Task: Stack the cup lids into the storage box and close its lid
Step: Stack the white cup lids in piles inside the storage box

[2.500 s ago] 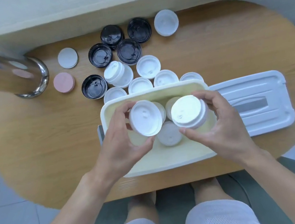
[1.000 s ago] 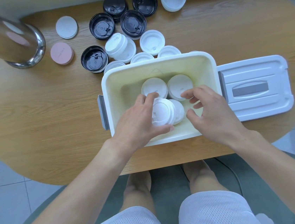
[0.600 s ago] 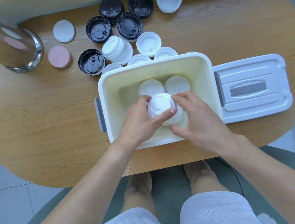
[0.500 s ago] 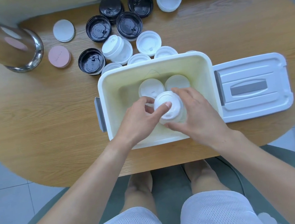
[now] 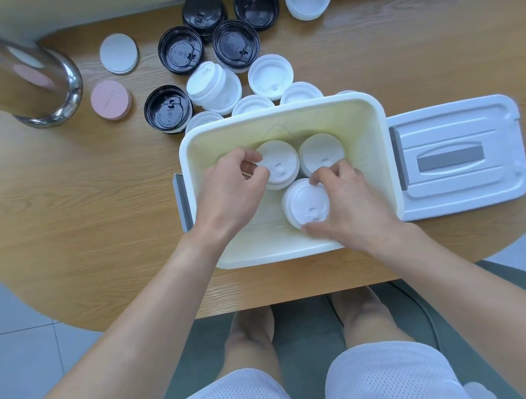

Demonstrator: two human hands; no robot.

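Inside the open box [image 5: 376, 140], the right hand [image 5: 351, 205] grips a lid stack [image 5: 306, 202] between curled fingers and thumb; the left hand [image 5: 231, 189], fingers curled, seemingly touches another stack [image 5: 279, 164].

Oval wooden table [image 5: 61, 222]: storage box [image 5: 278, 117], box lid [image 5: 460, 157], loose cup lids [image 5: 270, 75], steel cylinder [image 5: 28, 81].

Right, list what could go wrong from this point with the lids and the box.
1. The near stack sits tilted under the right hand; if it is let go like that, it may topple onto the stacks behind it.
2. Many lids are still on the table: black lids and white lids. The storage box may fill unevenly, so its lid might not close.
3. The left hand could knock the far left stack.
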